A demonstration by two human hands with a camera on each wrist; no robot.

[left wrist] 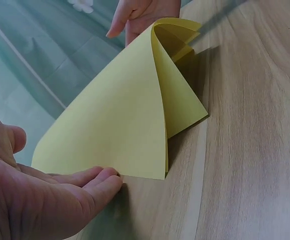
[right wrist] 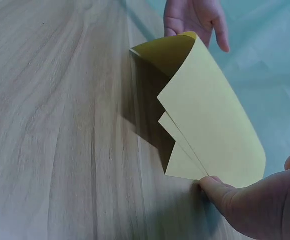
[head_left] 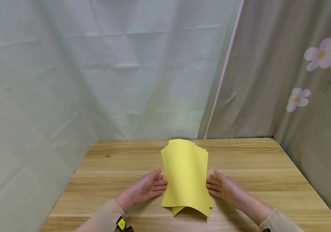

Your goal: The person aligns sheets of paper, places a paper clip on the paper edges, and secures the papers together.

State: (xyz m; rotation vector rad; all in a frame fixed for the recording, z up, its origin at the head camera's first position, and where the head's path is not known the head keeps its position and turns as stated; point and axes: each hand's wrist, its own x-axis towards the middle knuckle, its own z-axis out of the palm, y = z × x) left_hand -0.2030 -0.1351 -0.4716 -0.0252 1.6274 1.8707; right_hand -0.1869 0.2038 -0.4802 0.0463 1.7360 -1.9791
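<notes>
Several sheets of yellow paper (head_left: 185, 175) stand bowed upward in an arch at the middle of the table, their corners fanned unevenly. My left hand (head_left: 151, 187) is at the left side of the sheets, fingers extended against their lower edge. On the opposite side, my right hand (head_left: 224, 190) touches the right edge with its fingertips, thumb up. In the left wrist view the paper (left wrist: 109, 115) curves over, with a hollow beneath it. The right wrist view shows layered, misaligned corners of the paper (right wrist: 210, 120) beside the right fingertips (right wrist: 212, 186).
A small red-orange loop (head_left: 107, 156), perhaps a paper clip, lies at the back left of the wooden table (head_left: 255, 161). Pale curtains (head_left: 153, 80) hang behind the table and along both sides, with printed flowers on the right.
</notes>
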